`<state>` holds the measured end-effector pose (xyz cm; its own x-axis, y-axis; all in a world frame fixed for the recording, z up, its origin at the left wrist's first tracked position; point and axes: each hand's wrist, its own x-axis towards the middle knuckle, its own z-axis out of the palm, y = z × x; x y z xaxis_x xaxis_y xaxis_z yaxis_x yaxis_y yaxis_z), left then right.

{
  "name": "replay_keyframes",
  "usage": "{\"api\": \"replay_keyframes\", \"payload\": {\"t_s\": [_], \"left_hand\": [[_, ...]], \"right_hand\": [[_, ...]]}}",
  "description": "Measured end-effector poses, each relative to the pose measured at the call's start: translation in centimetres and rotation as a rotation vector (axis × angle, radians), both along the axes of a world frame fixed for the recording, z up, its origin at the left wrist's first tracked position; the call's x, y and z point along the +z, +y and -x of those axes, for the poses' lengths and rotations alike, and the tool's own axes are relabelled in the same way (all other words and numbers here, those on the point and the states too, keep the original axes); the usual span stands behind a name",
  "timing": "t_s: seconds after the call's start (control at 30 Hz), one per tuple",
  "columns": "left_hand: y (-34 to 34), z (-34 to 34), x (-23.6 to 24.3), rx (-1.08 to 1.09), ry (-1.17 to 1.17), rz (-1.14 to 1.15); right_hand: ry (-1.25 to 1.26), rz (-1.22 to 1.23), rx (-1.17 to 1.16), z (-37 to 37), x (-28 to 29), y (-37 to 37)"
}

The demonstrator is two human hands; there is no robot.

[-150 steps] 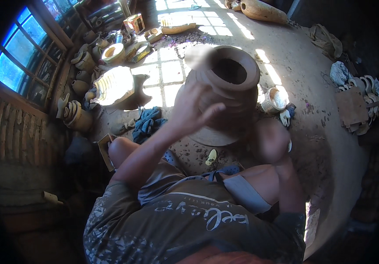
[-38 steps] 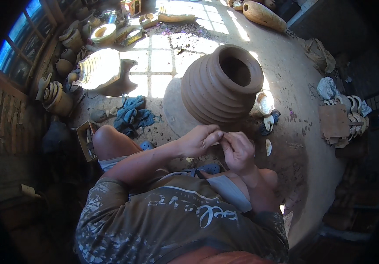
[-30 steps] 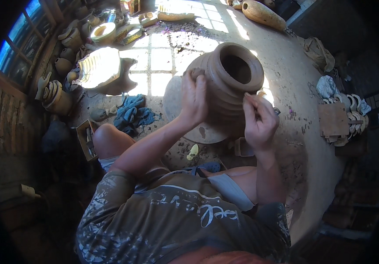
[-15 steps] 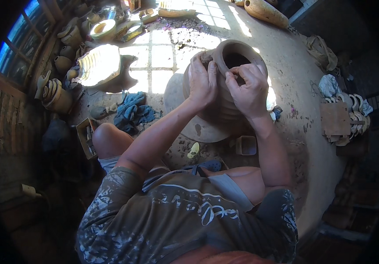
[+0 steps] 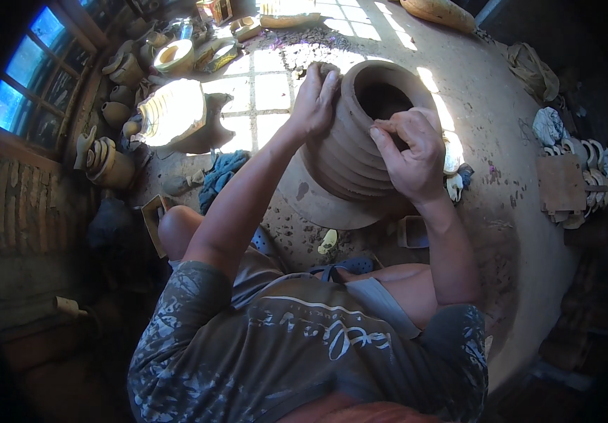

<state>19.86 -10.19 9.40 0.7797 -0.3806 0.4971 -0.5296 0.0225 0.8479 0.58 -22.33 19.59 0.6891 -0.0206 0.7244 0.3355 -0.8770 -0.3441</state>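
A large grey-brown clay pot (image 5: 346,158) with a ridged wall and a wide round mouth stands on a flat round board (image 5: 291,187) in front of me. My left hand (image 5: 316,102) is at the pot's upper left side, its fingers curled round a lump of clay (image 5: 329,68) that shows at the fingertips. Over the near right part of the mouth is my right hand (image 5: 413,151), thumb and fingertips pinched together. Whatever lies in that pinch is too small to make out. The right hand's knuckles cover part of the opening.
Blue cloth (image 5: 223,176) lies left of the board. A small square container (image 5: 412,231) sits close to it on the near right. Sunlit ridged pottery (image 5: 171,113) and several pots line the left wall. Stacked curved pieces (image 5: 593,180) stand at the right.
My left hand has moved away from the rim, out to the pot's left side, with the clay lump. The right hand remains pinched, slightly nearer over the mouth. The whole view has shifted a little.
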Motion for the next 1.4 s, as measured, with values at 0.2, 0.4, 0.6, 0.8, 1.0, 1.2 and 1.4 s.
{"api": "replay_keyframes", "payload": {"t_s": [0.2,0.4,0.6,0.8,1.0,1.2,1.4], "left_hand": [[0.2,0.4,0.7,-0.007,0.032,-0.039],[0.6,1.6,0.3,0.062,0.014,-0.003],[0.3,4.8,-0.8,0.229,0.121,0.059],[0.9,10.5,0.1,0.265,0.186,0.115],[1.9,14.7,0.1,0.098,0.272,0.257],[3.9,16.9,0.7,-0.189,0.515,0.394],[4.9,17.3,1.8,-0.259,0.606,0.467]], "right_hand": [[-0.037,0.089,-0.016,3.0,-0.1,-3.9],[-0.025,-0.309,-0.142,5.3,-3.0,-6.5],[0.418,-0.398,-0.19,5.8,-3.1,-3.6],[0.483,-0.329,-0.284,5.7,-2.9,-0.2],[0.45,-0.336,-0.337,4.2,-3.5,3.1],[0.474,-0.349,-0.326,3.3,-3.2,5.1],[0.53,-0.489,0.043,2.7,-2.3,6.5]]}}
